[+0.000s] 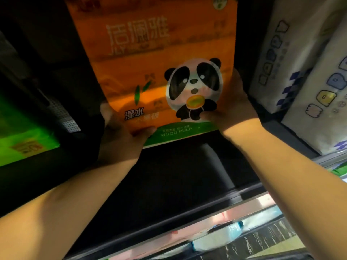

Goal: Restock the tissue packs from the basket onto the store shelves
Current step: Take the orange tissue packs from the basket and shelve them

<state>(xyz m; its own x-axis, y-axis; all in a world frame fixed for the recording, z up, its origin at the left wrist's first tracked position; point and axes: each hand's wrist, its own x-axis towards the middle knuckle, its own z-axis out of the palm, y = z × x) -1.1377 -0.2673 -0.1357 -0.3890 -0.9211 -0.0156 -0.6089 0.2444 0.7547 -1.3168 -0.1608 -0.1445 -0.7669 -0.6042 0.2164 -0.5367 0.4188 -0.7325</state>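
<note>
Head view: left hand (pixel 120 134) and right hand (pixel 237 107), fingers (pixel 145 131) pinching lower corners of the orange pack (pixel 159 72), likely squaring it toward 12 o'clock.

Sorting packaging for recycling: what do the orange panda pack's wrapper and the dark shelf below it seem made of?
Orange panda pack: likely thin plastic film, slightly glossy; printed artwork, soft sheen, and the bands of inner packs show through. Dark shelf: probably painted metal, matte black; straight hard edges, though dim light leaves it open.
</note>
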